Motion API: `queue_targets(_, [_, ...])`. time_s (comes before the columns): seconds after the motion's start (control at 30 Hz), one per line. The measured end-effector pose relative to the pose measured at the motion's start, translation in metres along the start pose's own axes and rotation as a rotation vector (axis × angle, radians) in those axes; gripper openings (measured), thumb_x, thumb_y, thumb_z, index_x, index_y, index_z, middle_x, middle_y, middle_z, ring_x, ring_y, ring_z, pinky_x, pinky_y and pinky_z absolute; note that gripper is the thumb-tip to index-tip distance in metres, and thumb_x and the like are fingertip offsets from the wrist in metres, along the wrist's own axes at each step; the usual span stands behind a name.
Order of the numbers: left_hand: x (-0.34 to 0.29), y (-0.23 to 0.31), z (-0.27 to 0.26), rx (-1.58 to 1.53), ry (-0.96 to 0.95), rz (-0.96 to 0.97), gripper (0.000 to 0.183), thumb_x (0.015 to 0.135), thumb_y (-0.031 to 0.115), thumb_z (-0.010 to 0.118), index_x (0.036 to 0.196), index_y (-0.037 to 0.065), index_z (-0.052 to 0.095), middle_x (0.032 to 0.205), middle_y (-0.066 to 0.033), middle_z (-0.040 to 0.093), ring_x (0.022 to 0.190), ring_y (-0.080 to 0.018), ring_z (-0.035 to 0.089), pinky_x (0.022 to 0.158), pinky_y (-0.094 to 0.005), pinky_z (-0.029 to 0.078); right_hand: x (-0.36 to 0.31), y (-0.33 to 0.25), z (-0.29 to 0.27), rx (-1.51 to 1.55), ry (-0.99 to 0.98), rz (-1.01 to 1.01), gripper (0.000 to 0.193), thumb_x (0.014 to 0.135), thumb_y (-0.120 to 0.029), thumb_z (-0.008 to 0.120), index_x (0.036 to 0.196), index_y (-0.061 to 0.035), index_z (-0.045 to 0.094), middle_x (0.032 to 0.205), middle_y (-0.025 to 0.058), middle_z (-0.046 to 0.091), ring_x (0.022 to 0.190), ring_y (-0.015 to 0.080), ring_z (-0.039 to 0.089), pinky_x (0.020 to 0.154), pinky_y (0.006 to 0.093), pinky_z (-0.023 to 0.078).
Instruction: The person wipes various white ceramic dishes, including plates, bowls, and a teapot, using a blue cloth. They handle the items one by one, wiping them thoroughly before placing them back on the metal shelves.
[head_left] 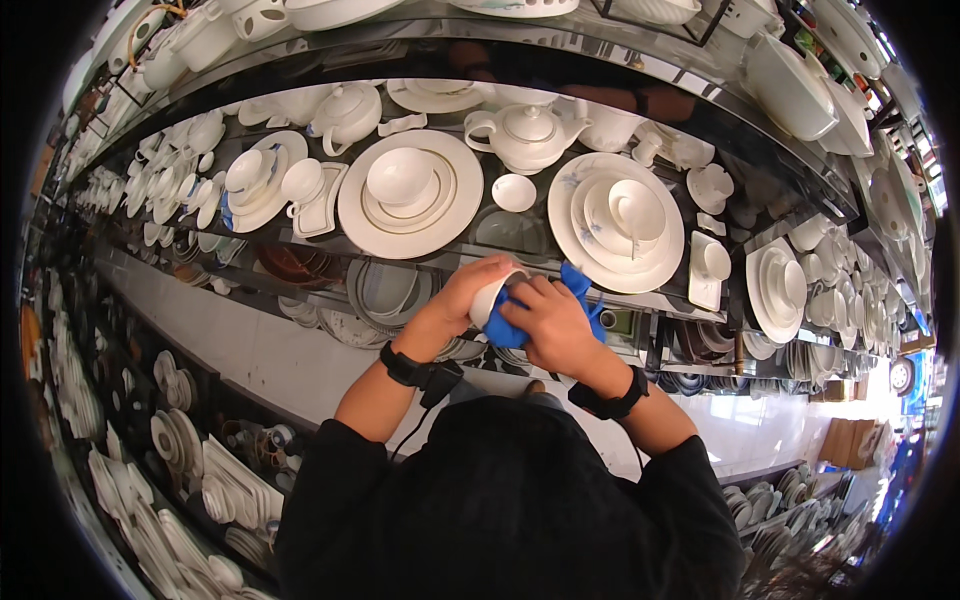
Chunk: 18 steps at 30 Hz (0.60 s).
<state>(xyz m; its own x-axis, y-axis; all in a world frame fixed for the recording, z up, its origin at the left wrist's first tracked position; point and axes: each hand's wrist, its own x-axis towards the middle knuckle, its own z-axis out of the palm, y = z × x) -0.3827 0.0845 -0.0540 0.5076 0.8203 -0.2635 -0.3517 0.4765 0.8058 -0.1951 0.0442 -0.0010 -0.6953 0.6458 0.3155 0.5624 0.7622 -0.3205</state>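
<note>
In front of my body, my left hand (pixel 468 288) grips a small white bowl (pixel 487 302) that is tilted on its side, its opening toward the right. My right hand (pixel 553 318) is closed on a blue cloth (pixel 503 330) and presses part of it into the bowl's mouth. A loose end of the cloth sticks out beyond my right fingers. Both hands are just off the front edge of a shelf. Closest to them on that shelf are a small white bowl (pixel 514 193) and a clear glass dish (pixel 510 232).
Stacked plates with a bowl stand on the shelf at left (pixel 352 222) and right (pixel 563 235). Behind them are a white teapot (pixel 528 135) and a lidded pot (pixel 346 112). An upper shelf edge (pixel 420 62) overhangs. More dishes fill low shelves behind me; a cardboard box (pixel 850 442) sits at right.
</note>
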Motion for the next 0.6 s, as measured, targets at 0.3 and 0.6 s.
queue_targets(0.3, [-0.038, 0.003, -0.004, 0.322, 0.154, 0.244, 0.029, 0.087, 0.022, 0.066, 0.109, 0.003, 0.059, 0.104, -0.0081, 0.062, 0.096, -0.0149, 0.060, 0.082, -0.0289, 0.049, 0.005, -0.016, 0.059, 0.015, 0.283, 0.185, 0.046, 0.064, -0.004, 0.067, 0.109, -0.0092, 0.065, 0.113, 0.0116, 0.056, 0.100, 0.0317, 0.054, 0.083, 0.0411, 0.042])
queue_targets(0.6, [-0.054, -0.003, -0.011, 0.543, 0.155, 0.612, 0.084, 0.069, 0.027, 0.082, 0.134, 0.009, 0.032, 0.131, -0.0125, 0.046, 0.113, -0.0212, 0.053, 0.098, -0.0363, 0.042, -0.050, 0.016, 0.070, 1.420, 0.076, 0.627, 0.057, 0.073, 0.003, 0.073, 0.126, -0.0007, 0.054, 0.119, 0.0113, 0.059, 0.110, 0.0245, 0.057, 0.096, 0.0383, 0.046])
